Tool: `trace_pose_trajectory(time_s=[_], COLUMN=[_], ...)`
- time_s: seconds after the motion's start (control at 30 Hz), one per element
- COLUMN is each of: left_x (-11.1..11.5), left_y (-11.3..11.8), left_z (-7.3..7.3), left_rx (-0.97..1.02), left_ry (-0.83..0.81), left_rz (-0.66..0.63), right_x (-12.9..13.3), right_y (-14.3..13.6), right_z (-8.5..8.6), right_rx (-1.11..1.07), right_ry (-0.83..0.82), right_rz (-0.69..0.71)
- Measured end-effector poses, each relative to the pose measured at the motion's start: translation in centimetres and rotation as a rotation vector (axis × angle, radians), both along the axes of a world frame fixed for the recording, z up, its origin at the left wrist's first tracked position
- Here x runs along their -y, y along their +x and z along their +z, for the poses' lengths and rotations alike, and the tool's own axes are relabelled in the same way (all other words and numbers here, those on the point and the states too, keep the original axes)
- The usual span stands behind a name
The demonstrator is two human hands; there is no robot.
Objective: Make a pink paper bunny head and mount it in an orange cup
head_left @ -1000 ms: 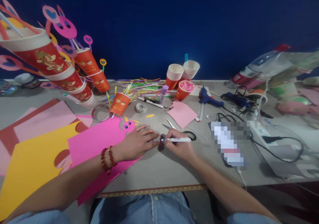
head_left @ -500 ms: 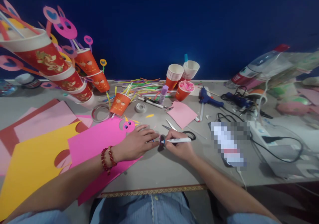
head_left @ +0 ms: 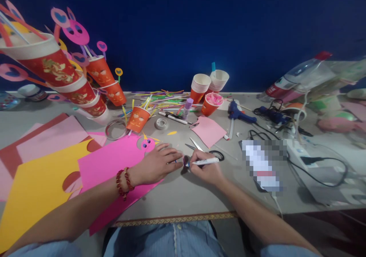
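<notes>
My left hand (head_left: 156,165) lies flat with its fingers spread, partly over a bright pink sheet (head_left: 107,162). Its fingertips touch the edge of a small dark-and-pink piece (head_left: 185,160). In my right hand (head_left: 206,168) is a white marker (head_left: 206,161), its blue tip pointing left at that piece. Open scissors (head_left: 199,145) with black handles rest just behind my right hand. A pink paper face (head_left: 148,145) with drawn eyes sits behind my left hand. A light pink square (head_left: 208,130) lies beyond the scissors.
Decorated red cups (head_left: 138,119) stand at the left and back, near loose coloured sticks (head_left: 166,104). Yellow paper (head_left: 42,188) covers the left front. On the right are a blue glue gun (head_left: 241,114), a blurred phone (head_left: 261,165), a power strip (head_left: 299,152) and cables.
The marker's tip and my right hand have shifted very slightly. My left hand stays in place.
</notes>
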State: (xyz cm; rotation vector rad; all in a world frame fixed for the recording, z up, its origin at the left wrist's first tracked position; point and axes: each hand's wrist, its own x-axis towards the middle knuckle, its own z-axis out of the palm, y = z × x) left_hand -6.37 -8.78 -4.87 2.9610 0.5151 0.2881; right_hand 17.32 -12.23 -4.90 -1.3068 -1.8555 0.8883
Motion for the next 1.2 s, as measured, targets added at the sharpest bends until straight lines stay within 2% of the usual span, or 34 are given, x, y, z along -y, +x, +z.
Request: trace_pose_trajectory(time_s=[0.67, 0.9, 1.2], left_x=[-0.01, -0.01, 0.01], left_y=[0.07, 0.04, 0.05], left_z=[0.06, 0.00, 0.06], left_rx=[-0.007, -0.015, 0.017], left_ry=[0.000, -0.014, -0.004], left_rz=[0.006, 0.007, 0.010], right_x=[-0.03, -0.11, -0.10], right_y=[0.21, -0.09, -0.09], right_z=[-0.29, -0.04, -0.14], right_rx=[-0.048, -0.073, -0.037], right_ry=[0.031, -0.021, -0.048], right_rz=[0.037, -0.093, -0.088])
